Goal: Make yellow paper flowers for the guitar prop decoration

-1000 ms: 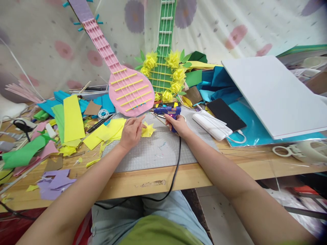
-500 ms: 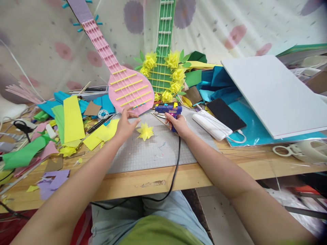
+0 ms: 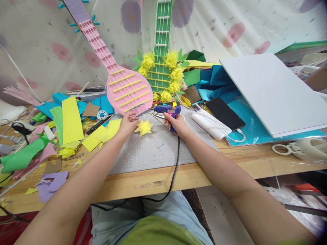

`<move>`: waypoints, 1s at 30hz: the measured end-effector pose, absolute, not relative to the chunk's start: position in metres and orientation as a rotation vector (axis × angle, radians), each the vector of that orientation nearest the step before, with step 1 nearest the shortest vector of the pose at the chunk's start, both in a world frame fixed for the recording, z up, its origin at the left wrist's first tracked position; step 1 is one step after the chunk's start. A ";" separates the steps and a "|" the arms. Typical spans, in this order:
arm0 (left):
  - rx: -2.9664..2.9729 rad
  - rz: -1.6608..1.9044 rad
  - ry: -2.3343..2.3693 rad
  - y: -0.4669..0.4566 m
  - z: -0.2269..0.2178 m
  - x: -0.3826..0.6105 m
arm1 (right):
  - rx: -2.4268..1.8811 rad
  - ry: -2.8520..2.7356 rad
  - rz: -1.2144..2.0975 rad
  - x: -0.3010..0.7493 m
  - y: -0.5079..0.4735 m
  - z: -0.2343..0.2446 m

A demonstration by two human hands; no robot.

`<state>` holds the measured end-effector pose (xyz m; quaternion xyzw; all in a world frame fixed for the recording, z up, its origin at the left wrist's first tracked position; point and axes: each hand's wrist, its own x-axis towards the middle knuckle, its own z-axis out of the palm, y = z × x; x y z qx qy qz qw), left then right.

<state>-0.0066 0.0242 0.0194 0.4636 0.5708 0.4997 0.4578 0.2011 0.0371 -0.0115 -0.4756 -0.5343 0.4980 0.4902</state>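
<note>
My left hand [image 3: 128, 125] is closed, its fingertips pinching the left edge of a yellow paper flower [image 3: 144, 128] with pointed petals, just over the grey cutting mat [image 3: 153, 156]. To the right, my right hand [image 3: 176, 123] wraps around the handle of a blue hot glue gun [image 3: 167, 109]. The gun's nozzle points left, and a small light glows on its body. Its black cord [image 3: 176, 163] runs down over the table edge. Behind my left hand leans a pink paper lute [image 3: 130, 90] with yellow strips and white strings.
A green paper instrument [image 3: 159, 76] ringed with yellow flowers leans at the back. Coloured paper scraps [image 3: 73, 119] cover the left side. On the right lie a white power strip [image 3: 211, 123], a black phone [image 3: 225, 113], a white board [image 3: 273, 95] and scissors [image 3: 283, 149].
My left hand's fingers have closed on the yellow flower, which lay untouched before. My right hand keeps its hold on the glue gun. The view has shifted slightly.
</note>
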 end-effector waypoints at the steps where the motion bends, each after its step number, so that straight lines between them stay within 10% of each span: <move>1: 1.086 1.262 1.421 0.023 0.019 -0.005 | -1.154 -1.297 1.211 0.201 0.037 -0.012; 11: 1.101 1.366 1.688 0.036 0.017 -0.028 | -1.142 -1.241 1.208 0.201 0.037 -0.010; 30: 1.798 0.280 2.099 0.042 0.013 -0.056 | -1.167 -1.245 1.181 0.200 0.036 -0.009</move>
